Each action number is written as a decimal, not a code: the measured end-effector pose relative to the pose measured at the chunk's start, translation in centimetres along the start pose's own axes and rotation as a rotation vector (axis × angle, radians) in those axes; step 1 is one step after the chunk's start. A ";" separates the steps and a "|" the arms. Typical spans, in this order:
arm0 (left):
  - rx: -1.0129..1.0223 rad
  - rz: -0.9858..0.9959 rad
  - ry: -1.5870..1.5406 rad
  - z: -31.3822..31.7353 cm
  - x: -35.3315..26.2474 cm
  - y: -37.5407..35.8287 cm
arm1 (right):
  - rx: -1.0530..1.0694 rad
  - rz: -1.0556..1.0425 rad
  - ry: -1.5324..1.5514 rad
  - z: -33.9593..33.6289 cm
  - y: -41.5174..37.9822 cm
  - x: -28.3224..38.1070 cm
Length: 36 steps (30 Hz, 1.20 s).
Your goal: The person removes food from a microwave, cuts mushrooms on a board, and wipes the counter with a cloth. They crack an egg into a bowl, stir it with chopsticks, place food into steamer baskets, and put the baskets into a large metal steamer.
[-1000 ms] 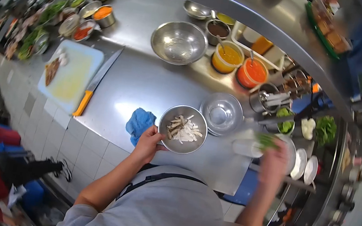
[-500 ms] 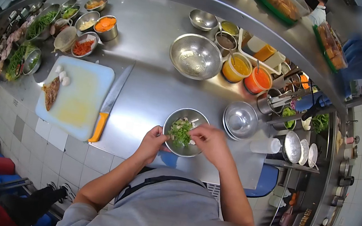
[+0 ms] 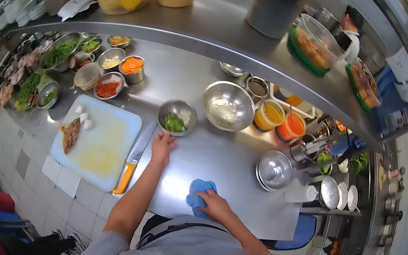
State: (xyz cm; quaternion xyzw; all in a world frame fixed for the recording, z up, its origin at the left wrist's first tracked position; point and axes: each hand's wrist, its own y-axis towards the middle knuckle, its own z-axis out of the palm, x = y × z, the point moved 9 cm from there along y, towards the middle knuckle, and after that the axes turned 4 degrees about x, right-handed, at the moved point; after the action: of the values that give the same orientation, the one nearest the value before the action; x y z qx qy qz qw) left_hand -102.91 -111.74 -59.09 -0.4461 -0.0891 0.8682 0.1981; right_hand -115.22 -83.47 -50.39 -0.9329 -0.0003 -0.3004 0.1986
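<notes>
The small steel bowl (image 3: 177,117) with chopped greens and pale pieces sits beyond the knife, toward the middle of the steel table. My left hand (image 3: 163,146) is at the bowl's near edge, its fingers partly spread and holding nothing. Near the table's front edge, my right hand (image 3: 212,205) grips a blue cloth (image 3: 201,194) that lies on the steel. A white cutting board (image 3: 116,137) carries a browned piece of meat (image 3: 69,136) and several white round pieces. Beside the board lies a knife with an orange handle (image 3: 125,178).
A large steel bowl (image 3: 228,106) stands beyond the cloth, near yellow (image 3: 269,115) and red (image 3: 291,127) sauce tubs. Stacked bowls (image 3: 274,169) are at the right. Ingredient bowls line the back left. A raised shelf (image 3: 216,16) crosses the back; another person (image 3: 353,39) is beyond it.
The small bowl has moved away and left, and my left hand has let go of it. My right hand has left the bowl and taken hold of the blue cloth. The view has tilted upward.
</notes>
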 end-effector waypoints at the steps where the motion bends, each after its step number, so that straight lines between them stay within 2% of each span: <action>1: 0.016 0.049 0.028 0.8 -0.5 1.4 | -0.060 -0.006 -0.004 0.0 0.1 -0.9; 2: 0.037 0.092 0.056 1.8 -0.6 1.7 | -0.121 -0.004 -0.006 -0.4 -0.5 -1.4; 6: 0.113 -0.044 0.189 5.6 -0.4 -0.7 | -0.206 0.016 0.177 -2.9 -2.2 -3.1; 8: 0.341 -0.085 0.457 7.1 2.0 -3.7 | -0.338 0.025 0.459 -5.7 -4.0 -4.2; 10: 0.648 0.077 0.789 10.6 3.4 -10.1 | -0.473 0.092 0.460 -9.0 -5.3 -6.5; 12: 1.178 0.387 0.940 15.0 5.1 -17.6 | -0.588 0.133 0.385 -12.8 -5.7 -8.5; 14: 1.093 0.886 1.519 15.4 5.1 -24.6 | -0.677 0.137 0.281 -17.5 -4.4 -9.4; 15: 1.072 0.880 1.515 15.4 4.9 -24.5 | -0.700 0.132 0.220 -20.0 -3.2 -9.7; 17: 1.164 0.457 1.731 13.8 8.5 -23.5 | -0.748 0.068 0.263 -25.5 -0.8 -10.1; 18: 1.055 0.462 1.576 12.8 8.3 -22.1 | -0.765 0.102 0.246 -28.6 0.1 -11.8; 19: 0.951 0.462 1.584 10.6 9.4 -20.1 | -0.777 0.136 0.231 -31.3 1.0 -13.7; 20: 0.794 0.322 1.453 9.4 7.5 -18.6 | -0.799 0.183 0.208 -33.6 1.5 -15.4; 21: 0.604 0.299 1.347 7.1 5.8 -17.4 | -0.749 0.281 0.156 -36.0 1.7 -14.8; 22: 0.412 0.223 1.343 4.8 4.5 -16.3 | -0.737 0.274 0.152 -37.0 2.2 -15.7; 25: 0.003 0.234 1.375 -0.4 -0.5 -15.2 | -0.663 0.128 -0.029 -39.9 5.2 -20.0; 26: -0.136 0.247 1.393 -1.9 -1.6 -15.5 | -0.738 0.119 -0.140 -40.8 7.0 -22.6; 28: 0.011 0.748 1.411 2.9 -4.1 -19.4 | -0.752 -0.013 -0.226 -42.1 15.0 -21.3; 30: 0.039 0.557 1.541 2.0 -1.1 -20.6 | -0.776 0.038 -0.476 -42.1 19.8 -19.5; 32: 0.008 0.543 1.575 2.3 -0.7 -21.5 | -0.616 0.076 -0.212 -42.3 27.0 -22.4; 33: -0.077 0.519 1.584 1.7 -1.0 -21.5 | -0.639 0.021 -0.202 -42.3 29.5 -21.9; 34: -0.041 0.525 1.579 1.5 -0.8 -21.3 | -0.653 -0.037 -0.189 -41.9 31.8 -22.3; 35: -0.018 0.526 1.573 1.1 -0.5 -21.4 | -0.619 -0.288 -0.312 -41.2 35.5 -24.9; 36: -0.008 0.522 1.552 0.5 -0.2 -21.3 | -0.317 0.184 -0.524 -41.1 40.0 -25.5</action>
State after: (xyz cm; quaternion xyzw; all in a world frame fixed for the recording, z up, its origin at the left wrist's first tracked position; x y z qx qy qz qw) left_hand -97.60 -92.50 -51.62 -0.9272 0.1767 0.3302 -0.0066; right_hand -154.37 -132.51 -49.00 -0.9940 0.0795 -0.0271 0.0704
